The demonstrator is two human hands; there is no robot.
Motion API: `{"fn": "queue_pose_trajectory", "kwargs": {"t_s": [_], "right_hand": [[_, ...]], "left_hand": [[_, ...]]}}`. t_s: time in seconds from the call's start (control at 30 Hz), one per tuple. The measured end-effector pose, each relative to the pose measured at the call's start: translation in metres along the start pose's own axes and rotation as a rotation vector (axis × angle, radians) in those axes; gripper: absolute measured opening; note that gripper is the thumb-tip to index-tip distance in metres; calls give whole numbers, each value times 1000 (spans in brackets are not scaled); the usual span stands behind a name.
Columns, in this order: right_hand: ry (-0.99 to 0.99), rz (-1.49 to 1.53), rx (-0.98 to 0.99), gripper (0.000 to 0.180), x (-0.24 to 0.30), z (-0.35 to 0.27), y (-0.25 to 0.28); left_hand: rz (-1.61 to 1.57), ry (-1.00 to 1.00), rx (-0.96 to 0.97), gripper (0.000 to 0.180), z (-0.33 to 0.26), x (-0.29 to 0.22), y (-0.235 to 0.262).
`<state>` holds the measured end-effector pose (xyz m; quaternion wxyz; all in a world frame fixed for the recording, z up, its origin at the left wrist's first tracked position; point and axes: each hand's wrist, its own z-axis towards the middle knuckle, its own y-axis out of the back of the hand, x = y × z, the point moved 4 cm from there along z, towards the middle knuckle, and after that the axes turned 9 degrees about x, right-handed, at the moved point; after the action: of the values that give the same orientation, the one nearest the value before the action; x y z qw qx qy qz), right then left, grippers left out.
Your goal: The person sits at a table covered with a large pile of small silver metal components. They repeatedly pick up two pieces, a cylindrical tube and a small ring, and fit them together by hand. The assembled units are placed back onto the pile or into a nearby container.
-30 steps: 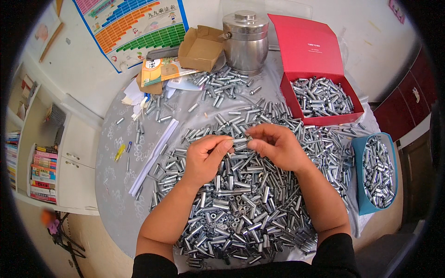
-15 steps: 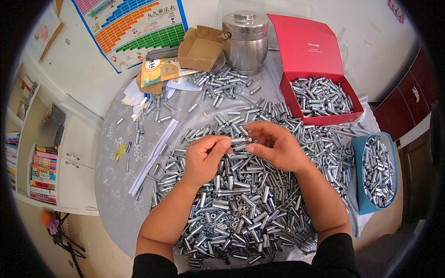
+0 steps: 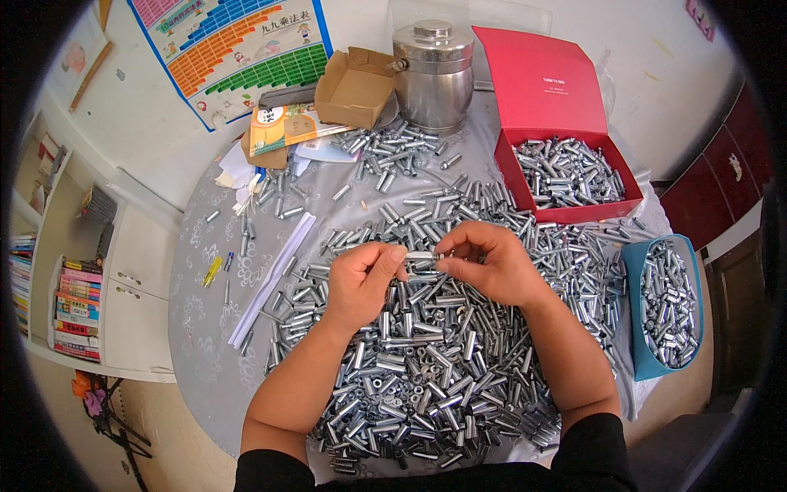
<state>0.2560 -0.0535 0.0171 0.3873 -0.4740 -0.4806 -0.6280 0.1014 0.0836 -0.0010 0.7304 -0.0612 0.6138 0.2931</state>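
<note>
Silvery metal, the bolt (image 3: 420,255) lies roughly level between the two hands, above the pile (image 3: 426,332) on the table (image 3: 195,316). The left hand (image 3: 361,279) has its left end pinched between thumb and curled fingers, with no visible slack. The right hand (image 3: 488,261) has thumb and fingertips drawn nearly together around the other end; whether they squeeze it or only rest against it, I cannot tell.

It looks stiff and hard to damage, light enough for a fingertip pinch yet dense for its size. Smooth, shiny sides would probably let it roll or slip, more so if oily, which does not show. Best hold: thumb and forefinger across the barrel, near one end, leaving the other end free. Small washers (image 3: 393,399) lying in the pile would likely need a fingernail or fingertip at the rim.
</note>
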Motion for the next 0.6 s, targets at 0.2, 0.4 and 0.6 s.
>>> {"fn": "queue_pose_trajectory", "kwargs": {"t_s": [0.2,0.4,0.6], "right_hand": [[8,22,-21,14,1,0,-1],[29,-2,-24,21,8,0,-2],[99,-163,35,34,4,0,2]], "left_hand": [[-37,46,7,28,0,-3,-1],[-10,-4,0,26,0,-2,2],[-33,-29,-33,25,0,-4,-1]]}}
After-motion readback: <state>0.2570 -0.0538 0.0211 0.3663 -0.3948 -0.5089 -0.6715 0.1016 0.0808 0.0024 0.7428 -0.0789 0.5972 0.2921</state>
